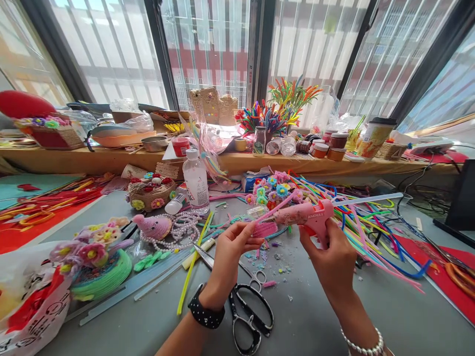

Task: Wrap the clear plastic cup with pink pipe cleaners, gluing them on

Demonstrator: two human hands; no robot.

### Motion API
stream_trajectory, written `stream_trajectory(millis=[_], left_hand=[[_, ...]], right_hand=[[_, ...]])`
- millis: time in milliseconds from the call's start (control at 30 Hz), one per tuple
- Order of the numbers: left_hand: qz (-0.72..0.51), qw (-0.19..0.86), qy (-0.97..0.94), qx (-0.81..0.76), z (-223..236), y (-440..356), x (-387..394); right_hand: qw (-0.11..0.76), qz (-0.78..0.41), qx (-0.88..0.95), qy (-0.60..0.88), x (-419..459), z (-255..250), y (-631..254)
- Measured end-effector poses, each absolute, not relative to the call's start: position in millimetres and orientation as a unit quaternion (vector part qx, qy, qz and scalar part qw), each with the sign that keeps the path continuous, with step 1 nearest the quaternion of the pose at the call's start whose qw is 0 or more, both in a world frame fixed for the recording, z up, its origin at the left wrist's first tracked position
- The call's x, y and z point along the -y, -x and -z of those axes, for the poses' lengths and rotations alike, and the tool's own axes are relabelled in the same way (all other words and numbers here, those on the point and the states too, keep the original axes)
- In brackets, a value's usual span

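Observation:
In my right hand is a pink hot glue gun, its nozzle pointing left and a clear glue stick jutting from its back. My left hand pinches a piece of folded pink pipe cleaner, with one strand rising to the upper right. The nozzle is close to this piece; whether they touch I cannot tell. Below my hands lie large black-handled scissors, the blades partly behind my left wrist. Small silver scissors rest beside them, near a short pink scrap.
Loose pipe cleaners and fuzzy flowers spread behind the glue gun. On the left stand a clear bottle, pearl strings, a green coil with flowers and glue sticks. A crowded ledge runs below the windows.

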State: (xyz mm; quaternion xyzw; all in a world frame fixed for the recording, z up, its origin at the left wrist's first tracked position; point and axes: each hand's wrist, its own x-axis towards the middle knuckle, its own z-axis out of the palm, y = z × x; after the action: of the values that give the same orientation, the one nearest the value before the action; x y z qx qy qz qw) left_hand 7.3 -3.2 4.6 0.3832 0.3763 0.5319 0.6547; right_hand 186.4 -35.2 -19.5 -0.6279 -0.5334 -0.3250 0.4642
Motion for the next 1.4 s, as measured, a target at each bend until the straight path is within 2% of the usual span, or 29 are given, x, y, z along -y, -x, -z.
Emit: stream_trajectory(millis=[400, 1400], left_hand=[[-0.535, 0.64, -0.396, -0.385, -6.1, -9.3, 4.4], [-0.534, 0.634, -0.396, -0.395, -8.3, -8.6, 5.7]], right_hand=[[0.455, 0.362, 0.546, 0.603, 34.8, 23.7, -185.5], [0.448, 0.353, 0.553, 0.607, 39.2, 20.5, -186.8]])
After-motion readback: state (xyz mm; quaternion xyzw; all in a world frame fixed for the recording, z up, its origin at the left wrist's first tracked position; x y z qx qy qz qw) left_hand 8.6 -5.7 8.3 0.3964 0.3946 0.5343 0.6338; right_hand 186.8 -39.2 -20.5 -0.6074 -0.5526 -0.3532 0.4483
